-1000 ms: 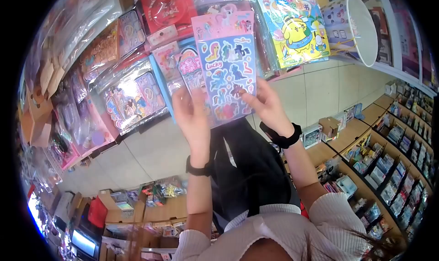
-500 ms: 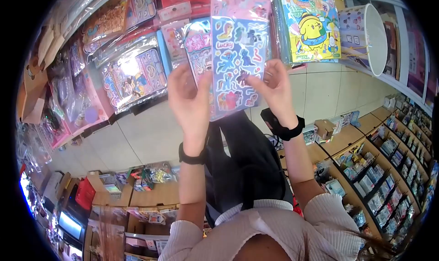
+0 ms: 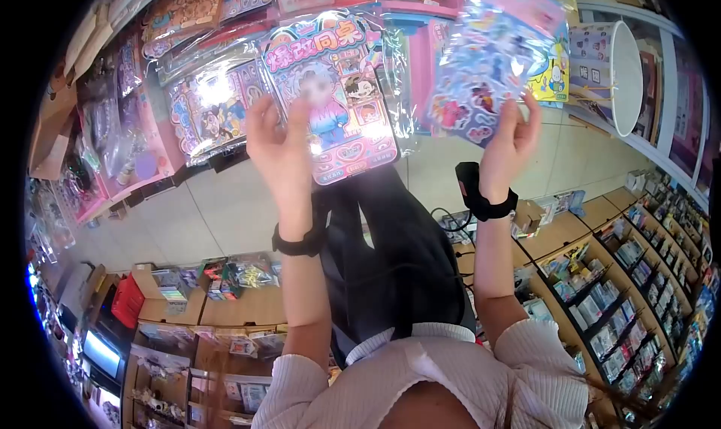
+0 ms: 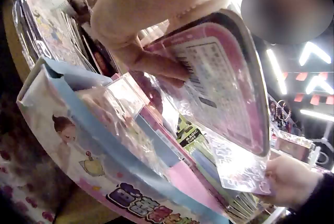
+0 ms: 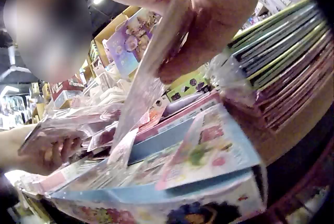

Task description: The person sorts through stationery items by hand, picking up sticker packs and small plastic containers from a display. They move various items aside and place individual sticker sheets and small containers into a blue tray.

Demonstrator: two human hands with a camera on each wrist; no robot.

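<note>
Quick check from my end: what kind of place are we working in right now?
Most likely a stationery or toy shop. The left hand holds a pink sticker pack and the right hand a blue sticker sheet, both over a display bin of wrapped packs; stocked wooden shelves line the aisle.

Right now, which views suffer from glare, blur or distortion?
Head view: fisheye bending, black corners; glare on the pink packet; sticker sheet in the right hand motion-blurred. Left wrist view: dim, soft, ceiling lights flaring. Right wrist view: near packets out of focus.

Pink cartoon sticker pack, blue pony sticker sheet
</note>
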